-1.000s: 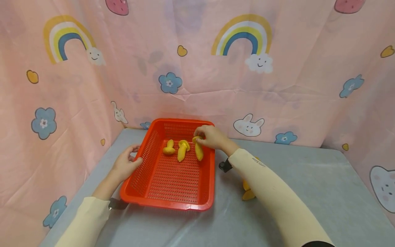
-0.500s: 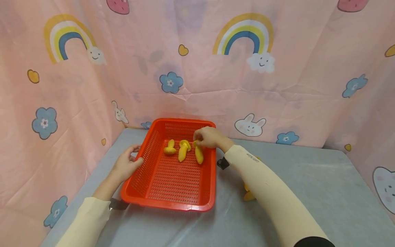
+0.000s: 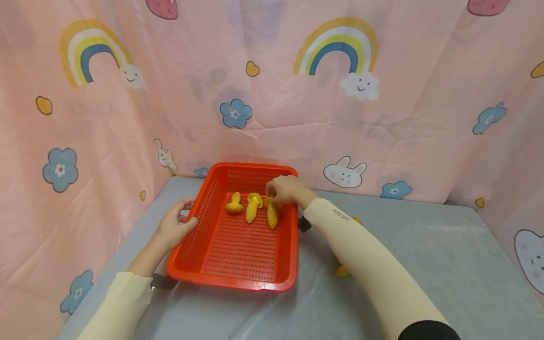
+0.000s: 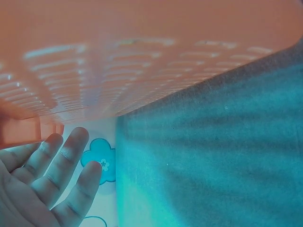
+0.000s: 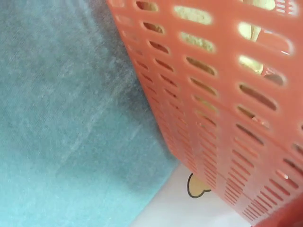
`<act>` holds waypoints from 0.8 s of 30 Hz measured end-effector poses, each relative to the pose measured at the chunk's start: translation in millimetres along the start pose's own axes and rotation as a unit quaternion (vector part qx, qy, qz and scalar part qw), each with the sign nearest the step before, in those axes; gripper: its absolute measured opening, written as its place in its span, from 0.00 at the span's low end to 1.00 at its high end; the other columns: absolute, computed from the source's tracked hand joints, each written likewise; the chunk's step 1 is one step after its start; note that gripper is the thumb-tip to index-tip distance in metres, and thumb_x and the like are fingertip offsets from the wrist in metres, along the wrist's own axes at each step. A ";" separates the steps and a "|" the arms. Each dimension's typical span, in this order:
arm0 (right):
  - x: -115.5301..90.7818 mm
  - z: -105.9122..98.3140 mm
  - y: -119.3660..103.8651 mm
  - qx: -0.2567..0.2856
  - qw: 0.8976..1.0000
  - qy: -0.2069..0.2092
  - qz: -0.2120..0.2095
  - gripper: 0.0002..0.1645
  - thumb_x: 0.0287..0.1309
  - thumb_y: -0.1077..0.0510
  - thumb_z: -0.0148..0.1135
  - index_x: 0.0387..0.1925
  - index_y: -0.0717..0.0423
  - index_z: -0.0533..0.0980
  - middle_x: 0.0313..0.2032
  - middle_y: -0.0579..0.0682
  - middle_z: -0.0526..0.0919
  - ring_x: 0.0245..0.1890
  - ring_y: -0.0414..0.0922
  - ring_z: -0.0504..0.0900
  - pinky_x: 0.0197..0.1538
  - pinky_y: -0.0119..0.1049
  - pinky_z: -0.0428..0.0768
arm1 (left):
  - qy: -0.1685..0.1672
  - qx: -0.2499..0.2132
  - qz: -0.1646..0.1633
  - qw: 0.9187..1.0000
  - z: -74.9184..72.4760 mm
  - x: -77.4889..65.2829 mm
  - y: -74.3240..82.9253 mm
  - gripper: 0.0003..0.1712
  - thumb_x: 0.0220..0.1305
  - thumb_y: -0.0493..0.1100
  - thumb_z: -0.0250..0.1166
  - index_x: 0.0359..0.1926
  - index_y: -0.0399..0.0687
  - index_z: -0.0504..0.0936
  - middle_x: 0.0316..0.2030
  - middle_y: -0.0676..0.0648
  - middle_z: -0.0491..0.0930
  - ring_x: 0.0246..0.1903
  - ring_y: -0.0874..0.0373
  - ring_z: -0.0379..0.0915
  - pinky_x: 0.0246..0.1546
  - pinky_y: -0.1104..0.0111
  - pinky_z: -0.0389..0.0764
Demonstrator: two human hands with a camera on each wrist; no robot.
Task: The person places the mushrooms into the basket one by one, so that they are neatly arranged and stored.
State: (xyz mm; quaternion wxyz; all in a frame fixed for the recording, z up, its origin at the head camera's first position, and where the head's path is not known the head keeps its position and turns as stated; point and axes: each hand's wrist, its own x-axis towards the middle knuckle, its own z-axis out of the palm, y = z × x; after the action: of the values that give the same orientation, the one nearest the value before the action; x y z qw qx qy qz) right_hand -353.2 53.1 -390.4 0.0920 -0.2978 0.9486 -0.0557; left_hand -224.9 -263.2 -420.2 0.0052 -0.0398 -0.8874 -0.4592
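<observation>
My left hand (image 3: 175,226) holds the left rim of a red plastic basket (image 3: 231,282), its thumb over the edge. In the left wrist view its fingers (image 4: 75,146) spread loosely outside the slotted wall. Reaching over the right rim, my right hand (image 3: 289,190) pinches the cap end of a yellow mushroom (image 3: 272,218) whose stem points toward me, low in the basket. Another yellow mushroom (image 3: 251,211) lies to its left, and a shorter mushroom (image 3: 234,204) lies beyond that one. In the right wrist view the basket wall (image 5: 222,104) hides the hand.
More yellow pieces (image 3: 342,270) show on the grey table (image 3: 442,255), partly hidden under the right forearm (image 3: 365,255). A pink patterned curtain (image 3: 280,137) hangs behind and at the sides of the table.
My right hand has lowered slightly toward me, with the mushroom's stem end shifting nearer and its cap settling beside the middle mushroom. The left hand and basket have stayed in place.
</observation>
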 end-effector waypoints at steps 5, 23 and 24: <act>2.4 0.9 -2.4 -0.033 0.999 -0.011 0.005 0.11 0.56 0.50 0.64 0.42 0.44 0.82 0.38 0.43 0.84 0.38 0.42 0.78 0.47 0.39 0.77 | 0.002 0.004 -0.001 1.000 0.2 -0.4 0.3 0.32 0.62 0.39 0.57 0.68 0.42 0.63 0.59 0.37 0.67 0.35 0.51 0.74 0.29 0.66 0.82; 2.6 4.9 -6.4 -0.075 0.997 0.004 0.003 0.11 0.58 0.48 0.64 0.39 0.47 0.84 0.37 0.44 0.87 0.37 0.43 0.81 0.47 0.41 0.78 | -0.004 0.003 0.001 1.000 -1.3 -1.5 0.7 0.33 0.63 0.39 0.57 0.69 0.43 0.62 0.59 0.36 0.67 0.35 0.51 0.75 0.29 0.65 0.82; 2.6 5.0 -6.6 -0.077 0.997 0.005 0.004 0.11 0.58 0.48 0.64 0.39 0.47 0.84 0.37 0.44 0.87 0.38 0.43 0.82 0.48 0.41 0.79 | -0.004 0.002 0.001 1.000 -1.2 -1.6 0.5 0.33 0.63 0.39 0.57 0.69 0.43 0.62 0.59 0.36 0.67 0.35 0.51 0.75 0.29 0.65 0.82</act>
State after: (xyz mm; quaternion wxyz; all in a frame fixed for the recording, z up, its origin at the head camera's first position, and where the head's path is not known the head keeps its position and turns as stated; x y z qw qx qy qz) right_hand -350.6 45.9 -394.7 0.0646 -0.3003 0.9515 0.0165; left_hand -223.3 -264.0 -419.1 0.0025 -0.0421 -0.8882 -0.4575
